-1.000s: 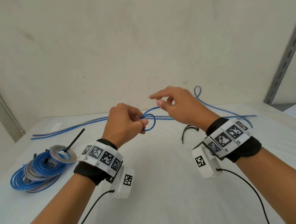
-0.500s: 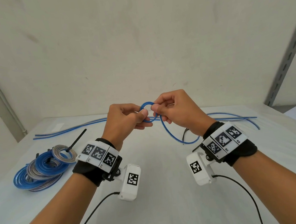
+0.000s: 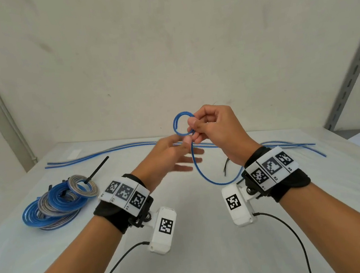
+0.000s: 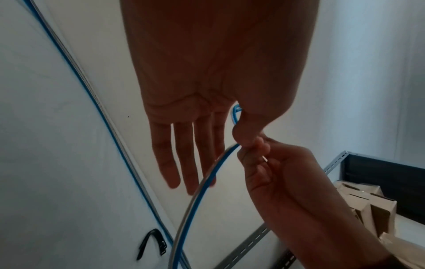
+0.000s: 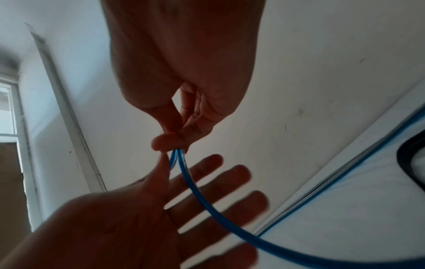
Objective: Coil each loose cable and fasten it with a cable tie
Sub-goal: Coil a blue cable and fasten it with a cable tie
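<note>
White sheeting is spread over the desk (image 3: 198, 256), which is backed by a plain pale wall; a slotted grey upright (image 3: 350, 78) is seen at the right edge. Held at the frame's centre, a blue cable (image 3: 197, 170) with a small loop is pinched by the right hand (image 3: 216, 130). The left hand (image 3: 170, 155) is spread flat below it, fingers released. Tied coils (image 3: 57, 202) lie at the left, loose cables (image 3: 109, 151) along the far edge.

Near table (image 3: 198, 256): bare sheet between and below both forearms.
Left side: pile of tied coils (image 3: 57, 200) with a black tie sticking up.
Far edge: loose cables (image 3: 109, 150) lying across (wall right behind).
Centre: blue cable (image 3: 200, 169) hanging in a loop; black ties (image 3: 226, 167) on the sheet beneath.
</note>
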